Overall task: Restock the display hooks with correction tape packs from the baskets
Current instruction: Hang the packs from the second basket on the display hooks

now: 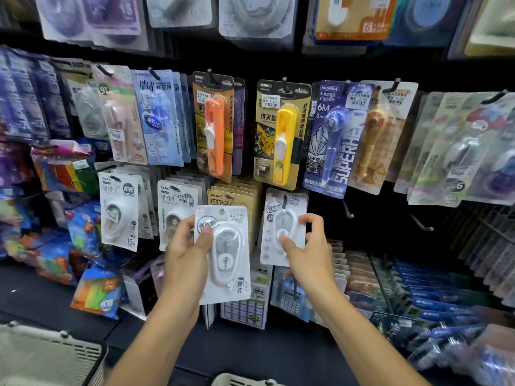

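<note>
My left hand (185, 257) grips a white correction tape pack (227, 260) by its left edge, thumb across the front, and holds it off the display in front of the lower rows. My right hand (306, 246) pinches a second white correction tape pack (281, 207) of the same kind, which hangs on a black display hook (284, 200). Two bare hooks (348, 210) (420, 221) stick out to the right of that pack. A beige basket (50, 355) shows at the bottom left, and the rim of another basket (242, 380) at the bottom centre.
Rows of carded stationery hang all over the black wall: orange (214, 129) and yellow (281, 135) packs, a blue "6M" pack (331, 140). More white tape packs (119, 210) hang at lower left. Boxes of blue pens (434, 299) fill the shelf at lower right.
</note>
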`<state>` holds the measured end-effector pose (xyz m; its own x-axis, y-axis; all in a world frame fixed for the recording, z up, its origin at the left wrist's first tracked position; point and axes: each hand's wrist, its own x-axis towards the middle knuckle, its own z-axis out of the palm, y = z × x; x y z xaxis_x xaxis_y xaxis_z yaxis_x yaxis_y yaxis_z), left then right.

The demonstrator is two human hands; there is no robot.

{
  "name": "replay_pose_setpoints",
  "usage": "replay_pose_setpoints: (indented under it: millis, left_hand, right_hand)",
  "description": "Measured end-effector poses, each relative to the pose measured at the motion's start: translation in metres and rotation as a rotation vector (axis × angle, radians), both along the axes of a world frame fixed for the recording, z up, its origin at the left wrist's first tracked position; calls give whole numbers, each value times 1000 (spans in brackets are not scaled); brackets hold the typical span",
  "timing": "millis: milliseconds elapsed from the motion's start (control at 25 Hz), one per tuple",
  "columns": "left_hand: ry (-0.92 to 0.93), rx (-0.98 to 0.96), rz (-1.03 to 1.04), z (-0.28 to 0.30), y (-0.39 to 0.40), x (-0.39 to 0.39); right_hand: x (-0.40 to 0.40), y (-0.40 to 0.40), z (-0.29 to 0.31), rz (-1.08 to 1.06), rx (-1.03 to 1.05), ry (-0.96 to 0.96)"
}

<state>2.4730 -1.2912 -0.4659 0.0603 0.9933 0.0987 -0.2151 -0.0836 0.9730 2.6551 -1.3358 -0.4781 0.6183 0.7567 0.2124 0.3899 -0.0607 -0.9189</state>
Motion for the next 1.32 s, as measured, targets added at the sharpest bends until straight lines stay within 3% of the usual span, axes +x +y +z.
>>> replay_pose_setpoints:
  millis: [80,160,280,320,400,520,560,760,1000,1320]
  left_hand:
    - [21,33,1,-1,2,4]
    - [19,64,-13,0,3,9]
    - [74,107,-140,1,3,23]
    - [91,133,-209,2,2,26]
    - [235,249,-262,-1,4,26]
    - [798,544,-62,-8,15,18]
    - [894,581,-17,-9,18,15]
    - [1064,519,-155,-19,24,12]
    - [1146,481,-213,-23,27,9]
    - [1227,521,-256,-30,28,4]
  right_hand:
    - [1,-3,-5,-77,-86,-220]
    - [-6,-15,-12,0,55,-303]
    - [-27,-30,-17,431,203,33]
    - [-29,-27,-20,474,207,92]
    - [-27,-22,-19,406,254,152]
    - [-15,-23,-11,287,296,172]
    - [-11,-24,-10,265,297,167]
    - [-12,-21,-4,81,302,162]
    - [-2,-7,-7,46,-43,-154]
    - [44,59,-5,-37,-206,-254]
